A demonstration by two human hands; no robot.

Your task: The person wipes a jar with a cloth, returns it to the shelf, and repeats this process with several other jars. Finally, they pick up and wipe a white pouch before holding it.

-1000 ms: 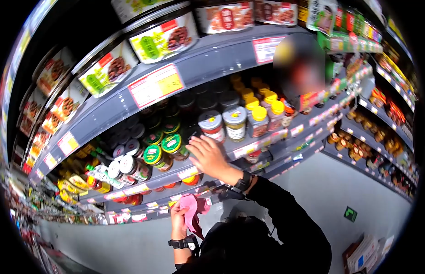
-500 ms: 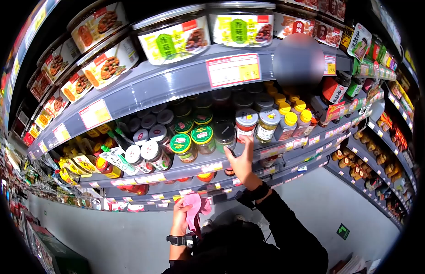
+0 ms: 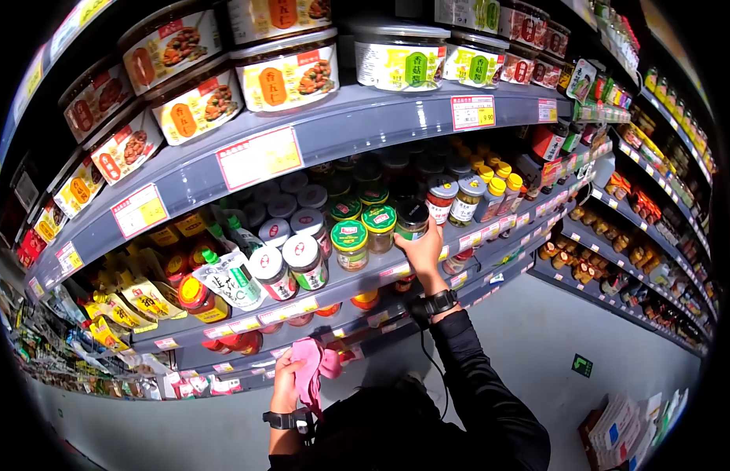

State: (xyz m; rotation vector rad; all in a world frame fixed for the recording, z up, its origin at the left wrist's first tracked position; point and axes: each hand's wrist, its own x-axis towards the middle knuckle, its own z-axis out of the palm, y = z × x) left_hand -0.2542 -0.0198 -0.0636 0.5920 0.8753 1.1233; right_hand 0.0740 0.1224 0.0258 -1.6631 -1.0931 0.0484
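My right hand (image 3: 422, 253) reaches to the shelf front, its fingers around the front of a black-lidded jar (image 3: 412, 217). Green-lidded jars (image 3: 350, 245) stand just left of that jar, and red-labelled and pale-lidded jars (image 3: 441, 198) are to its right. Low in front of the shelf, my left hand (image 3: 285, 385) is closed on a pink cloth (image 3: 310, 367), which hangs down from the fingers.
Large tubs (image 3: 289, 78) line the upper shelf (image 3: 333, 114). White-lidded jars (image 3: 305, 263) and yellow pouches (image 3: 149, 298) stand to the left. Another shelf unit (image 3: 628, 275) is at the right, with a box of papers (image 3: 616, 432) on the floor.
The view has shifted, so the shelf appears moved. My right hand has gone from spread fingers before the jars to fingers around the black-lidded jar. The pink cloth remains in my left hand.
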